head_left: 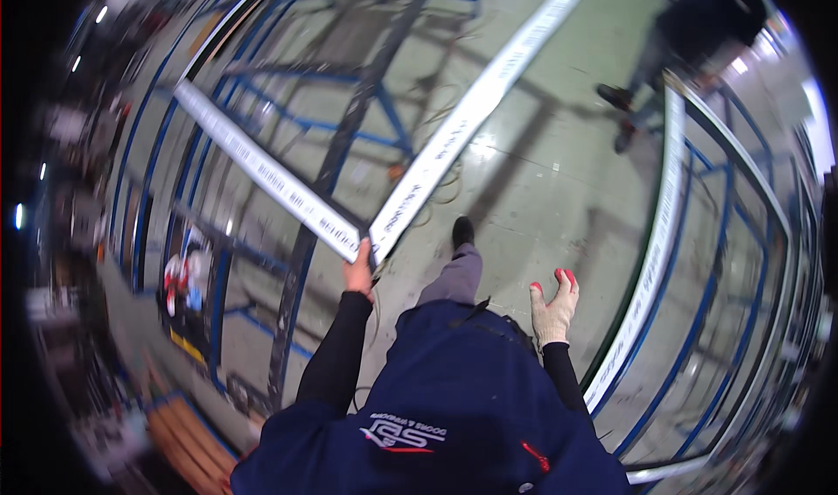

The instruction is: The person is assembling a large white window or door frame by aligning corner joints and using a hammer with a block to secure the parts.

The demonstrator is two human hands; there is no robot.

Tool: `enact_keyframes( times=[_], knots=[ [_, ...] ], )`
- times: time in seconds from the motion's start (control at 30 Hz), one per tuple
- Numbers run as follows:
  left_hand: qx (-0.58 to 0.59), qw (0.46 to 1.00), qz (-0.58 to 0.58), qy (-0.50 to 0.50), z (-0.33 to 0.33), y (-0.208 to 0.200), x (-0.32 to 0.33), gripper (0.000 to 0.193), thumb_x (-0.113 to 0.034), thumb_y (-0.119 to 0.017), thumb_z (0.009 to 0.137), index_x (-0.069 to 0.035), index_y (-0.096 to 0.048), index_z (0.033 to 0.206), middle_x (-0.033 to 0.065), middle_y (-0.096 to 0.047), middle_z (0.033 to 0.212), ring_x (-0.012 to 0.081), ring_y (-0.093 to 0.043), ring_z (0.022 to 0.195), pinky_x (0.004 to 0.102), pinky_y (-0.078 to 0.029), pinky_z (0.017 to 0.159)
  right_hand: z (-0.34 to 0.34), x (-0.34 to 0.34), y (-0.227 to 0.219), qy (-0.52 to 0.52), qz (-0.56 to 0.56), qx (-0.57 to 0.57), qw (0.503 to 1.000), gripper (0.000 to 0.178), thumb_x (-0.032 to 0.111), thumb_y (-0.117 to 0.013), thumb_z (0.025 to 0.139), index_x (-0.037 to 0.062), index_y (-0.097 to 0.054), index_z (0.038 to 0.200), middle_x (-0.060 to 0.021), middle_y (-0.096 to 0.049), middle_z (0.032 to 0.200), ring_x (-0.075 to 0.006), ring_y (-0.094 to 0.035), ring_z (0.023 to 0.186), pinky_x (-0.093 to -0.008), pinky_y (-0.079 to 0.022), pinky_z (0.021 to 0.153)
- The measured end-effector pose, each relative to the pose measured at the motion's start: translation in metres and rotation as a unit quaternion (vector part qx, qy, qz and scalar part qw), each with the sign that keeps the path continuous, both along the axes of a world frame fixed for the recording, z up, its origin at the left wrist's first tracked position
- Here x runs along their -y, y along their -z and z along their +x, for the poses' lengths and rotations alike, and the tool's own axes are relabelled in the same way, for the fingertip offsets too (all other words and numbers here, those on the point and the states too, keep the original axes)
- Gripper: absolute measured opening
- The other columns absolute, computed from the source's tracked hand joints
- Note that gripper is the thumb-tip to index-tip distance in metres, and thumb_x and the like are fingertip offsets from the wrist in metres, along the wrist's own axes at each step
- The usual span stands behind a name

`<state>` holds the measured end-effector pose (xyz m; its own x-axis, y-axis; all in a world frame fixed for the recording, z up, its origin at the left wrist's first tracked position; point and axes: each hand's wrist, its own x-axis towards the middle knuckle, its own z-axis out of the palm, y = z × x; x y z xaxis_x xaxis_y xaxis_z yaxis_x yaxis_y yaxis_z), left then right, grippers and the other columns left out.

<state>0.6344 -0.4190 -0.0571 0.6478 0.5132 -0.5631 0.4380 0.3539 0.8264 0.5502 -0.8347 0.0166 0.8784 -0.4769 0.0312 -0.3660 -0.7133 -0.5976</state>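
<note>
At the frame corner (367,237), left hand (358,272) grips

my left hand (359,272) grips the corner of a frame wrapped in white protective film (454,137), a long strip with small dark print running along it. a second filmed white strip (262,170) runs up to the left, and a third (650,268) curves along my right side.

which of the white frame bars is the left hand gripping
The corner joint where two white bars meet, gripped by the left hand; the right-side white bar stands untouched.
</note>
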Motion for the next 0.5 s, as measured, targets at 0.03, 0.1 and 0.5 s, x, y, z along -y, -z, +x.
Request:
enact_keyframes(
  times=[0.03, 0.1, 0.5],
  knots=[
    [-0.022, 1.0, 0.011, -0.003, 0.0, -0.001, 0.0, 0.073, -0.037, -0.085, 0.09, 0.005, -0.054, 0.142, 0.0131, -0.067, 0.129, 0.0206, -0.065, 0.11, 0.0337, -0.051, 0.1, 0.027, -0.006, 0.0, -0.067, 0.028, -0.028, 0.997, 0.066, 0.027, -0.085, 0.083, 0.0044, -0.056, 0.138, -0.0224, -0.054, 0.143, -0.0405, -0.048, 0.137, -0.0484, -0.041, 0.115],
    [-0.077, 0.997, 0.006, -0.006, 0.002, -0.018, 0.006, 0.075, -0.038, -0.088, 0.087, 0.006, -0.055, 0.139, 0.0133, -0.066, 0.13, 0.0203, -0.064, 0.113, 0.0332, -0.049, 0.102, 0.073, -0.01, 0.003, -0.171, 0.038, -0.081, 0.981, 0.059, 0.031, -0.083, 0.086, 0.0053, -0.06, 0.133, -0.022, -0.056, 0.141, -0.0396, -0.051, 0.135, -0.0472, -0.045, 0.112],
    [-0.167, 0.959, 0.198, -0.116, 0.013, -0.037, 0.046, 0.064, -0.043, -0.076, 0.097, 0.008, -0.059, 0.134, 0.0168, -0.07, 0.125, 0.0243, -0.066, 0.115, 0.0365, -0.049, 0.102, 0.309, 0.067, 0.028, -0.192, 0.19, -0.227, 0.936, 0.05, 0.03, -0.076, 0.095, -0.0013, -0.065, 0.132, -0.0189, -0.069, 0.127, -0.0275, -0.067, 0.118, -0.0389, -0.052, 0.103]
  ],
)
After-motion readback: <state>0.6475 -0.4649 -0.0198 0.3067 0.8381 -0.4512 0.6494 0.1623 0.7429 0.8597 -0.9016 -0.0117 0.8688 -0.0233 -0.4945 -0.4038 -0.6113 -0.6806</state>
